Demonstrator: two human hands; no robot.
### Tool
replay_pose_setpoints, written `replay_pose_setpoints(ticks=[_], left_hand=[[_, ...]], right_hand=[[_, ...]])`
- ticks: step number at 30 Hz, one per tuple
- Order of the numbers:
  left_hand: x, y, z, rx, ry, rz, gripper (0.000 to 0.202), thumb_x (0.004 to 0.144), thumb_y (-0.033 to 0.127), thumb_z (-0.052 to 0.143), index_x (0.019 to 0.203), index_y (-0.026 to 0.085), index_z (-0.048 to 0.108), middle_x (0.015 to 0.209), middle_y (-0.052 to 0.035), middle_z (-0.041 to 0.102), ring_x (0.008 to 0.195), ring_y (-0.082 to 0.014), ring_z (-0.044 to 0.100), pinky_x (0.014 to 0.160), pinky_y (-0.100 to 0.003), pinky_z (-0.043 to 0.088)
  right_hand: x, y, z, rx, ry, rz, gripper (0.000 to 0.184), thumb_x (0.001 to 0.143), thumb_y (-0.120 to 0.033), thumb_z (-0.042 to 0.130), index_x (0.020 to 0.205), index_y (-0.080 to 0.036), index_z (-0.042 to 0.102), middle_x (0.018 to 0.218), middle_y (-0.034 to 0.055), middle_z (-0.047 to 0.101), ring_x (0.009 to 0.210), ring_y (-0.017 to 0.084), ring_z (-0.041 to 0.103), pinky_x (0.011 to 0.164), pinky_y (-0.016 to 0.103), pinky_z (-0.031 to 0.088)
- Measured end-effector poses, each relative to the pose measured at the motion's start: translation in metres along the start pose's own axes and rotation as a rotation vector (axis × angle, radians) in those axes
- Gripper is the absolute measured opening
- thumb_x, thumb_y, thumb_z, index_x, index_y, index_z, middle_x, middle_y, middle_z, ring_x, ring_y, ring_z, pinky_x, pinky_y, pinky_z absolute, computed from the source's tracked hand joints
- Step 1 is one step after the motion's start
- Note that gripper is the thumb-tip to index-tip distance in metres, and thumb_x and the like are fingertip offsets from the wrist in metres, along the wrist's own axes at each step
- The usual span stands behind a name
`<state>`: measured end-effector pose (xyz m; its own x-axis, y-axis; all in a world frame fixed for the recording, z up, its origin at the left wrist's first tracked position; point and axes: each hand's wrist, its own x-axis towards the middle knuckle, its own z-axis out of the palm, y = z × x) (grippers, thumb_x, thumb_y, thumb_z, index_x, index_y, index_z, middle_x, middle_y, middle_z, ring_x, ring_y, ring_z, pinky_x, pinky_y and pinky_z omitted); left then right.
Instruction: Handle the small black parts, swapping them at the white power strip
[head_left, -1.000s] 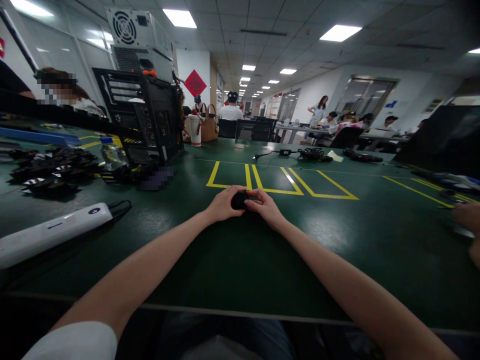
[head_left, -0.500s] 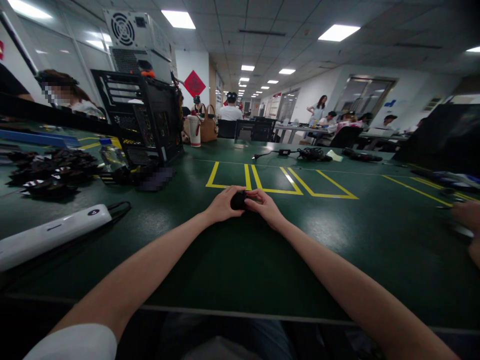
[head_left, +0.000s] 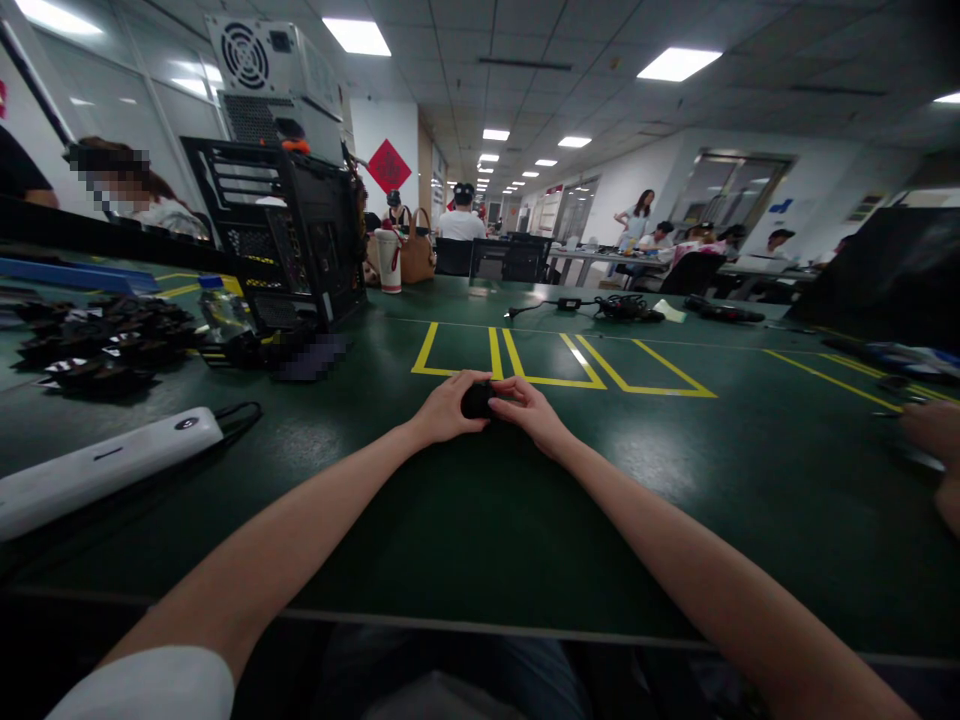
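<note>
From my remote seat I look over the broad dark-green worktop, which fills the lower view. Far to its left stands the open-sided black metal computer case, and nearer me on that side lies the long white plastic device with a dark strap. Ahead, flat yellow tape outlines mark the surface. At the far right edge I make out another person's hand, well apart from mine.

My two bare hands meet in the middle, just on the near side of the tape. The left hand curls in a C, thumb below and fingers above, around the left side of the small, rounded black object. The right hand pinches at its right edge with thumb and fingertips. So the object sits directly between my hands, seated deeper in the left, which is the nearer; the right reaches it only by its tips. It looks compact, and I cannot tell any long axis, nor whether it touches the surface beneath.
</note>
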<state>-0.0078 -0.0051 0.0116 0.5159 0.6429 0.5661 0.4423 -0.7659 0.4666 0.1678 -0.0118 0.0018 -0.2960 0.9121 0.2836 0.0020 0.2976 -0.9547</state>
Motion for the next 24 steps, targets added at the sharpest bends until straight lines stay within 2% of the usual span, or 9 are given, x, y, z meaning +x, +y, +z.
replay_pose_setpoints(ticks=[8, 12, 19, 24], left_hand=[[0.0005, -0.0026, 0.0016, 0.028, 0.010, 0.015, 0.060, 0.061, 0.020, 0.064, 0.116, 0.022, 0.040, 0.112, -0.0046, 0.049, 0.104, -0.0221, 0.048, 0.089, -0.037, 0.039], [0.0006, -0.0019, 0.0013, 0.018, 0.008, 0.012, 0.060, 0.061, 0.020, 0.064, 0.116, 0.022, 0.040, 0.113, -0.0046, 0.049, 0.104, -0.0224, 0.048, 0.088, -0.037, 0.040], [0.0004, -0.0004, 0.0000, 0.010, 0.008, 0.015, 0.059, 0.061, 0.021, 0.064, 0.116, 0.021, 0.041, 0.111, -0.0055, 0.050, 0.103, -0.0224, 0.049, 0.088, -0.038, 0.040], [-0.0001, -0.0010, 0.0002, 0.003, 0.011, 0.018, 0.060, 0.061, 0.021, 0.065, 0.116, 0.021, 0.040, 0.112, -0.0060, 0.050, 0.104, -0.0223, 0.048, 0.087, -0.037, 0.040]], right_hand=[[0.0055, 0.0046, -0.0009, 0.025, -0.003, 0.060, 0.036, 0.064, -0.025, 0.065, 0.097, -0.020, 0.052, 0.102, 0.0038, 0.055, 0.086, 0.014, 0.057, 0.086, 0.037, 0.043], [0.0029, 0.0024, -0.0009, 0.043, -0.017, -0.017, 0.034, 0.060, -0.019, 0.068, 0.091, -0.020, 0.053, 0.099, 0.0012, 0.055, 0.092, 0.014, 0.055, 0.089, 0.034, 0.041], [0.0024, 0.0037, 0.0011, 0.028, 0.033, 0.039, 0.027, 0.064, -0.029, 0.065, 0.085, -0.022, 0.051, 0.096, -0.0003, 0.052, 0.075, 0.010, 0.057, 0.075, 0.033, 0.048], [0.0038, 0.0050, -0.0003, 0.041, 0.012, 0.071, 0.034, 0.066, -0.028, 0.063, 0.097, -0.023, 0.051, 0.103, 0.0026, 0.052, 0.082, 0.012, 0.057, 0.080, 0.034, 0.046]])
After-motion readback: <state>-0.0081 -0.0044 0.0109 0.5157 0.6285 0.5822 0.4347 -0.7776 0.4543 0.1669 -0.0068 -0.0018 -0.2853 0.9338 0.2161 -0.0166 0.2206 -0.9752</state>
